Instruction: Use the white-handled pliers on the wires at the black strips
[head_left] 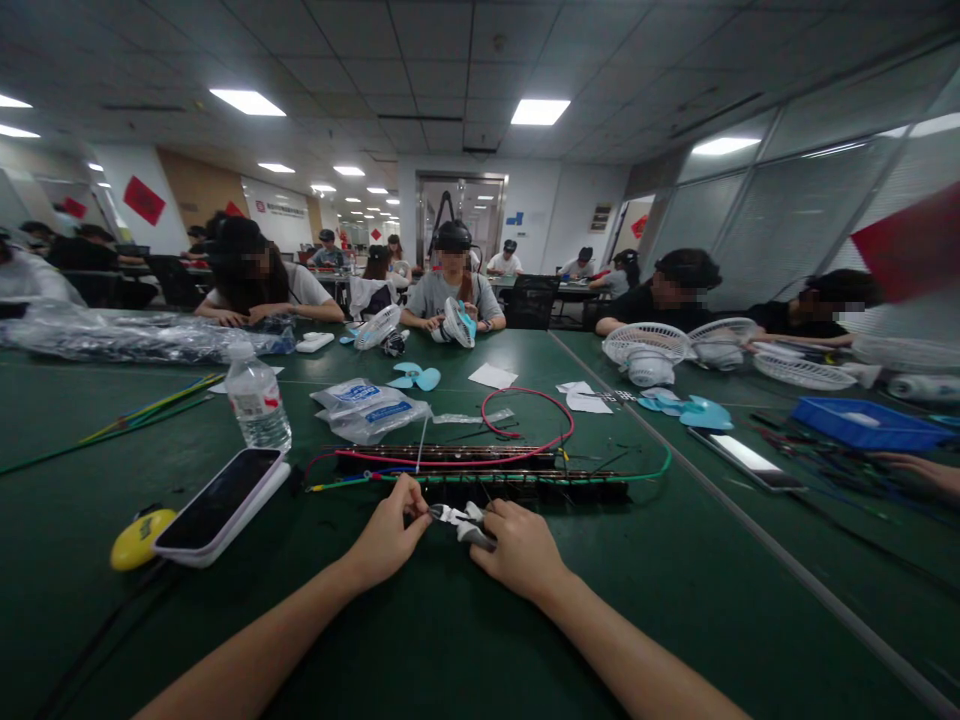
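Note:
My right hand (pixel 521 548) is wrapped round the grey-and-white handles of a pair of cutting pliers (pixel 451 515). The plier jaws point left, close to the fingertips of my left hand (pixel 386 535). Those left fingers are pinched together, and what is between them is too small to make out. A thin pale strip, like a cable tie (pixel 422 443), stands up just beyond them. Behind both hands lie two long dark slotted strips (pixel 525 492), with a red wire (pixel 571 425), a green wire (pixel 667 462) and a short blue wire (pixel 390 470) along them.
To the left are a water bottle (pixel 256 400), a phone (pixel 221 505) and a yellow round object (pixel 139 540). Plastic bags (pixel 371 410) and a blue fan blade (pixel 414 376) lie beyond the strips. At right are another phone (pixel 742 460) and a blue tray (pixel 870 425); co-workers sit around.

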